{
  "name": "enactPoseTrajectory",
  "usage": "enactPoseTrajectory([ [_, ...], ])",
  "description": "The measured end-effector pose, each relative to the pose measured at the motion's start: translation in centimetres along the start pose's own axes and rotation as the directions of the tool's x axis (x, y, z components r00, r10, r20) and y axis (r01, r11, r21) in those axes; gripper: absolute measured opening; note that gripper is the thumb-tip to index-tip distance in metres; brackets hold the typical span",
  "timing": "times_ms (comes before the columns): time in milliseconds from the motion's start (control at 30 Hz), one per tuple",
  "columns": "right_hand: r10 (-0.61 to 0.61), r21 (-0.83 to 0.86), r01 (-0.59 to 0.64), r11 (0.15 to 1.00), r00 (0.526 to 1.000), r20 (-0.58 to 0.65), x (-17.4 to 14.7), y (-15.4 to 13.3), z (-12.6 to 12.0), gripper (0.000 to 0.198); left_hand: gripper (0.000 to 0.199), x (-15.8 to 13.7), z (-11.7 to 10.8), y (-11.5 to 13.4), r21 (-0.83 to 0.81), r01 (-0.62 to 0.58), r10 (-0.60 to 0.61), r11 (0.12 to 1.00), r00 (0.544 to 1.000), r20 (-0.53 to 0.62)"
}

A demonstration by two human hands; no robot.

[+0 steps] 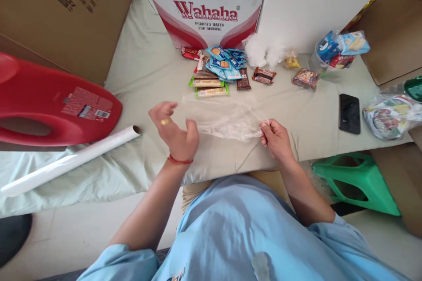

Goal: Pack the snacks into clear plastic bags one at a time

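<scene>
A clear plastic bag (231, 125) stretches out low above the cloth-covered table. My right hand (275, 137) pinches one end of it between thumb and fingers. At its other end is my left hand (178, 129), fingers curved and apart from the thumb, with nothing seen between them. Beyond the bag lies a pile of snacks: blue sachets (224, 63), two green-ended bars (211, 91), a dark brown packet (243, 79) and a red packet (191, 52). A brown wrapped snack (264, 75) and another packet (305, 78) lie to their right.
A Wahaha carton (211, 13) stands behind the snacks. At left are a red jug (59, 101) and a white roll (72, 160). To the right are a phone (350, 114), a bag of packets (385, 118) and a filled clear container (339, 50). A green stool (358, 180) stands below.
</scene>
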State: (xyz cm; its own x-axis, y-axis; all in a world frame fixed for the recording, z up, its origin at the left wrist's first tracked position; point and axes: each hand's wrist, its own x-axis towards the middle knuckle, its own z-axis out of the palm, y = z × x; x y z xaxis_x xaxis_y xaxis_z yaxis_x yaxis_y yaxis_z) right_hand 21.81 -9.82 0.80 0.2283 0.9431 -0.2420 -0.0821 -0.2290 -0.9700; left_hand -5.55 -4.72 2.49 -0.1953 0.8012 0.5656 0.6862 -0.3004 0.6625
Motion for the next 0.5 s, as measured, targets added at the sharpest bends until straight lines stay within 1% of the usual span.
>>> enactPoseTrajectory([
  [33,-0.001,0.007,0.001,1.000,1.000,0.012,-0.2,0.1,0.2,0.036,0.037,-0.7,-0.3,1.1,-0.041,-0.183,0.186,0.982,0.980,0.076],
  [67,0.001,0.013,-0.001,1.000,1.000,0.021,-0.4,0.2,0.4,0.035,0.045,-1.4,-0.4,2.0,-0.111,-0.319,0.335,0.941,0.922,0.193],
  [100,0.005,0.016,-0.006,1.000,1.000,0.030,-0.5,0.2,0.6,0.035,0.055,-2.0,-0.2,2.6,-0.168,-0.381,0.416,0.909,0.860,0.296],
  [133,0.011,0.016,-0.011,1.000,0.999,0.038,-0.5,0.1,0.6,0.036,0.063,-2.4,0.3,2.9,-0.209,-0.398,0.450,0.893,0.802,0.394],
  [167,0.017,0.014,-0.018,1.000,0.999,0.046,-0.5,0.1,0.7,0.036,0.068,-2.6,1.0,2.8,-0.214,-0.377,0.433,0.901,0.760,0.485],
  [200,0.021,0.013,-0.022,1.000,0.998,0.052,-0.4,0.0,0.6,0.037,0.067,-2.6,1.7,2.5,-0.192,-0.339,0.386,0.921,0.731,0.563],
  [233,0.022,0.015,-0.023,1.000,0.998,0.057,-0.3,-0.2,0.5,0.037,0.060,-2.5,2.3,2.0,-0.163,-0.300,0.333,0.940,0.703,0.628],
  [300,0.015,0.035,-0.017,0.999,0.998,0.056,0.1,-0.4,0.0,0.037,0.036,-2.0,3.2,0.7,-0.138,-0.251,0.272,0.958,0.645,0.714],
  [333,0.013,0.053,-0.015,0.999,0.999,0.047,0.3,-0.4,-0.4,0.036,0.026,-1.7,3.3,0.0,-0.151,-0.243,0.273,0.958,0.621,0.735],
  [367,0.015,0.076,-0.018,0.997,0.999,0.032,0.5,-0.5,-0.9,0.035,0.022,-1.4,3.2,-0.5,-0.175,-0.243,0.290,0.954,0.604,0.743],
  [433,0.050,0.141,-0.049,0.989,0.999,-0.002,1.1,-0.6,-2.0,0.034,0.020,-1.0,2.5,-1.4,-0.234,-0.253,0.341,0.939,0.591,0.731],
  [500,0.114,0.219,-0.106,0.970,0.993,-0.025,1.6,-0.6,-3.1,0.033,0.020,-0.9,1.5,-2.0,-0.283,-0.258,0.382,0.924,0.589,0.712],
])
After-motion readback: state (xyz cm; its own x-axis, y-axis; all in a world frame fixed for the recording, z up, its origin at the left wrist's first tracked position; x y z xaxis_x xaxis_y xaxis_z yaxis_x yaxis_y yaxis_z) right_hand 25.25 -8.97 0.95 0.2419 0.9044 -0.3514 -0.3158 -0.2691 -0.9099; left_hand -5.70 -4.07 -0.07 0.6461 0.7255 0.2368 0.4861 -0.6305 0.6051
